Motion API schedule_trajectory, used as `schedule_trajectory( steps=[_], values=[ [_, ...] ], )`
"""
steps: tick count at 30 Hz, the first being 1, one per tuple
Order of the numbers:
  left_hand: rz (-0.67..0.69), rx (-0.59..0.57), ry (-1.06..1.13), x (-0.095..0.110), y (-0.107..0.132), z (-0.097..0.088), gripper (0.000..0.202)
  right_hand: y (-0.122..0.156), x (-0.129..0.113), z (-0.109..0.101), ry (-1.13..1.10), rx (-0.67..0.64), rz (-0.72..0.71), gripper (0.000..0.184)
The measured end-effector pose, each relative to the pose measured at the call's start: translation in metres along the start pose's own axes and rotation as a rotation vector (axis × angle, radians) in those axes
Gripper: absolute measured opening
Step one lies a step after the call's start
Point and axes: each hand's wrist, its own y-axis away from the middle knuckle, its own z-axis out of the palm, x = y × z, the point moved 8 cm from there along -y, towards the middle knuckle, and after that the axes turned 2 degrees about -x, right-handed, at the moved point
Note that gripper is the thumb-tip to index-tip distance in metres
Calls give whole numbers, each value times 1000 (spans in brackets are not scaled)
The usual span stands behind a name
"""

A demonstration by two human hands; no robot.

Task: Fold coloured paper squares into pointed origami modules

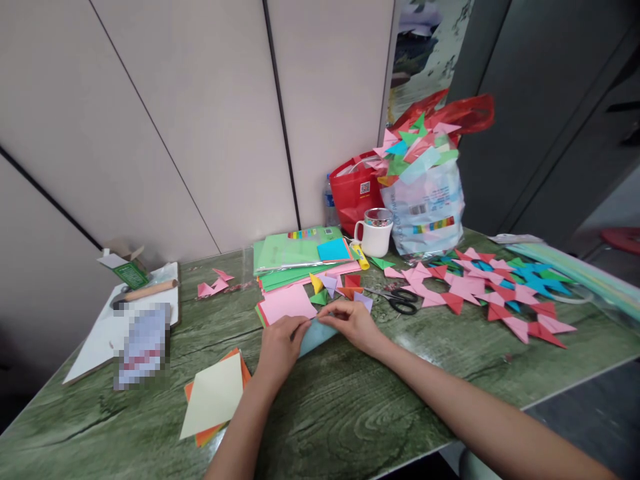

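A light blue sheet of paper (316, 336) lies between my hands near the middle of the table, partly covered by them. My left hand (283, 347) pinches its upper left edge with thumb and finger. From the right, my right hand (353, 325) pinches the same edge, its fingertips close to the left ones. Just beyond is a stack of pink paper squares (287, 305). Small folded paper pieces, among them a yellow one (316, 283) and an orange one (349, 292), lie behind my right hand. Black-handled scissors (403, 301) rest to their right.
Folded pink and red paper pieces (467, 288) spread across the right side. A stuffed plastic bag (425, 200), a white mug (376, 235) and a red bag (356, 193) stand at the back. Cream paper (214, 395) lies front left, and a white board (103, 340) bears a wooden-handled tool (150, 292).
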Motion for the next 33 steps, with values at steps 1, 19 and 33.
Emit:
schedule_trajectory(
  steps=[1, 19, 33],
  values=[
    [-14, -6, 16, -1, 0, 1, 19, 0, 0, 0, 2, -2, -1, 18],
    [-383, 135, 501, -18, 4, -7, 21, 2, 18, 11, -490, -11, 286, 33],
    [-380, 192, 501, -16, 4, -10, 20, -1, 24, -4, -465, 154, 291, 31]
  ],
)
